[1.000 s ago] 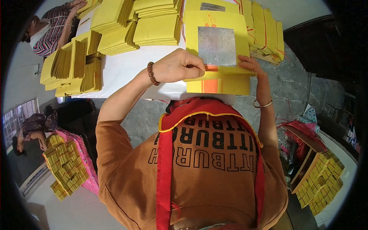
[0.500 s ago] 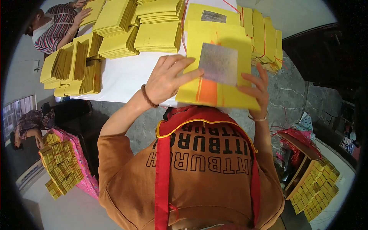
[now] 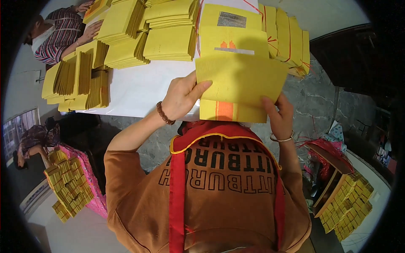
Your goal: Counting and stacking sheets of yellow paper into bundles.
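The left hand and the right hand hold a yellow paper between them, over the near edge of the bench. The left thumb lies flat on the paper near its left edge, with the other fingers mostly hidden behind it. The right hand is at the lower right corner, its thumb on the front and its fingers closed narrowly around the side; how firmly they press, I cannot tell.

Below the held paper shows a yellow sheet with an orange stripe down its middle. Farther back, another yellow sheet carries a silver patch.

A bead bracelet circles the left wrist and a bangle the right. Stacks of folded paper stand to the left on the bench. At its right side are yellow bundles with red string around them.

At the upper left, a co-worker in a striped top has a hand by more paper. At the lower left, yellow packets are heaped beside a pink cloth.
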Demonstrator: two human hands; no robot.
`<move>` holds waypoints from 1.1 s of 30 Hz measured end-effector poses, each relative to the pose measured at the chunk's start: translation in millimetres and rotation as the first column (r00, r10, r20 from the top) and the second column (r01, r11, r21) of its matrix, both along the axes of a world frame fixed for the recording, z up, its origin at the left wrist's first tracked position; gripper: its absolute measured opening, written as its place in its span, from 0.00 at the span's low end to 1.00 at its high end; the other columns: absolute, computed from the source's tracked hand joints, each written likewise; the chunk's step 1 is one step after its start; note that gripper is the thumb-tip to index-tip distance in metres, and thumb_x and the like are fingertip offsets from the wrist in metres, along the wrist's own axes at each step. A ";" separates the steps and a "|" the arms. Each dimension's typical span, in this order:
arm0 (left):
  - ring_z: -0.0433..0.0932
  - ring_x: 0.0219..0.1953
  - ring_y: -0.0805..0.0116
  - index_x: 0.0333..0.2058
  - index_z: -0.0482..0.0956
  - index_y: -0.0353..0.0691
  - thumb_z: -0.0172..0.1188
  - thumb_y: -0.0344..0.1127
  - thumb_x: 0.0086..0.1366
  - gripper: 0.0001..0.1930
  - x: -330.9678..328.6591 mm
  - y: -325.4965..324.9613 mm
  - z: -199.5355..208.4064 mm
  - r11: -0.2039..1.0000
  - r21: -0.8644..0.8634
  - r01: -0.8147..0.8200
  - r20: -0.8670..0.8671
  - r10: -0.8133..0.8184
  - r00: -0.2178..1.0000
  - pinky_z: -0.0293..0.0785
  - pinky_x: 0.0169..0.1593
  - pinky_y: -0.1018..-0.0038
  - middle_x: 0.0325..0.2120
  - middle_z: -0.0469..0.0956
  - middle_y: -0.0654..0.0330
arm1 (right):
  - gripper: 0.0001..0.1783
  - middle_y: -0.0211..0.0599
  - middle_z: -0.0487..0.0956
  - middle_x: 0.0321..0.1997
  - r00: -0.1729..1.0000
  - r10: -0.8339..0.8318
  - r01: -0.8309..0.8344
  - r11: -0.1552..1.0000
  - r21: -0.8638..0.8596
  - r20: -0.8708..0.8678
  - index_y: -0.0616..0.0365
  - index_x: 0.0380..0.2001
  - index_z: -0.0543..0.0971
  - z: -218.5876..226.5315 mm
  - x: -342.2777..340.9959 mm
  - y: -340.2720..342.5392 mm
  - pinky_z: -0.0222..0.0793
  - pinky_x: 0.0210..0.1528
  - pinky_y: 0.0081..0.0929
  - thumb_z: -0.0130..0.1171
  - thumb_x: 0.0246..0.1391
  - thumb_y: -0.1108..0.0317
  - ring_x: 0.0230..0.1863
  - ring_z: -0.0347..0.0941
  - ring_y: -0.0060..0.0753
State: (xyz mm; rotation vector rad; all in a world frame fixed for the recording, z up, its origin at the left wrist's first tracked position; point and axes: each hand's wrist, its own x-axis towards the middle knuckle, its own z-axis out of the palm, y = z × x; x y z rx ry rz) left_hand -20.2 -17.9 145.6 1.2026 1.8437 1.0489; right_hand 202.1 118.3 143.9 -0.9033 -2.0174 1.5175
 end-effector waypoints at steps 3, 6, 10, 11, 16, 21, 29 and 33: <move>0.72 0.22 0.71 0.44 0.72 0.33 0.50 0.40 0.63 0.17 -6.6 10.3 -7.6 1.000 -0.012 -0.029 0.166 0.031 0.986 0.68 0.29 0.75 0.21 0.76 0.54 | 0.11 0.33 0.78 0.36 0.983 -0.136 0.105 0.967 -0.233 -0.123 0.61 0.38 0.76 5.2 -12.4 -1.7 0.67 0.37 0.20 0.55 0.50 0.73 0.35 0.72 0.21; 0.71 0.25 0.80 0.44 0.72 0.31 0.52 0.37 0.63 0.16 -8.4 16.2 -6.8 0.994 -0.109 -0.018 0.300 0.050 0.953 0.68 0.30 0.79 0.24 0.77 0.59 | 0.13 0.34 0.78 0.35 0.993 -0.094 0.081 0.981 -0.175 -0.068 0.62 0.41 0.76 6.7 -10.6 3.6 0.68 0.36 0.17 0.56 0.50 0.73 0.34 0.72 0.18; 0.70 0.26 0.84 0.42 0.72 0.30 0.53 0.31 0.61 0.12 -5.5 17.4 -16.9 0.995 -0.030 -0.091 0.510 0.094 0.855 0.67 0.30 0.84 0.24 0.76 0.62 | 0.13 0.33 0.78 0.35 0.996 -0.088 0.090 0.983 -0.160 0.017 0.62 0.40 0.77 4.7 -9.7 3.3 0.67 0.34 0.14 0.58 0.49 0.72 0.33 0.71 0.15; 0.70 0.26 0.85 0.40 0.72 0.30 0.53 0.30 0.61 0.11 -4.9 17.8 -17.2 0.993 -0.020 -0.115 0.532 0.108 0.840 0.67 0.30 0.84 0.24 0.76 0.63 | 0.13 0.33 0.78 0.35 0.996 -0.090 0.092 0.982 -0.162 0.018 0.62 0.40 0.77 2.2 -10.4 3.0 0.67 0.34 0.14 0.58 0.49 0.72 0.33 0.71 0.15; 0.68 0.24 0.86 0.38 0.68 0.32 0.54 0.30 0.60 0.09 -10.0 16.5 -12.6 0.991 -0.108 -0.079 0.434 0.118 0.893 0.62 0.25 0.84 0.22 0.75 0.64 | 0.12 0.31 0.78 0.31 0.988 -0.154 0.150 0.973 -0.175 -0.012 0.63 0.38 0.78 -2.6 -16.9 2.0 0.67 0.32 0.14 0.58 0.49 0.72 0.31 0.70 0.14; 0.66 0.20 0.87 0.38 0.65 0.35 0.55 0.30 0.60 0.11 -5.7 18.2 -3.5 0.983 -0.085 -0.164 0.486 0.185 0.854 0.58 0.22 0.85 0.17 0.74 0.65 | 0.12 0.31 0.78 0.29 0.982 -0.185 0.186 0.970 -0.155 0.020 0.63 0.38 0.78 -3.0 -17.9 0.2 0.66 0.30 0.15 0.59 0.48 0.73 0.28 0.69 0.14; 0.60 0.54 0.54 0.50 0.66 0.39 0.62 0.40 0.51 0.28 16.6 25.5 37.7 0.928 0.246 0.281 -0.583 -0.090 0.808 0.56 0.54 0.62 0.51 0.64 0.52 | 0.12 0.33 0.79 0.27 0.972 -0.233 0.234 0.969 -0.080 0.016 0.63 0.36 0.78 -7.8 -19.3 -0.4 0.67 0.29 0.16 0.59 0.46 0.72 0.27 0.70 0.15; 0.52 0.62 0.53 0.56 0.60 0.42 0.61 0.46 0.48 0.37 35.6 26.8 17.6 0.833 -0.005 0.553 -0.692 -0.402 0.600 0.48 0.60 0.56 0.59 0.56 0.54 | 0.12 0.38 0.79 0.25 0.975 -0.220 0.220 0.975 -0.035 0.004 0.63 0.36 0.78 -10.4 -17.9 -1.0 0.67 0.28 0.18 0.59 0.46 0.71 0.25 0.72 0.18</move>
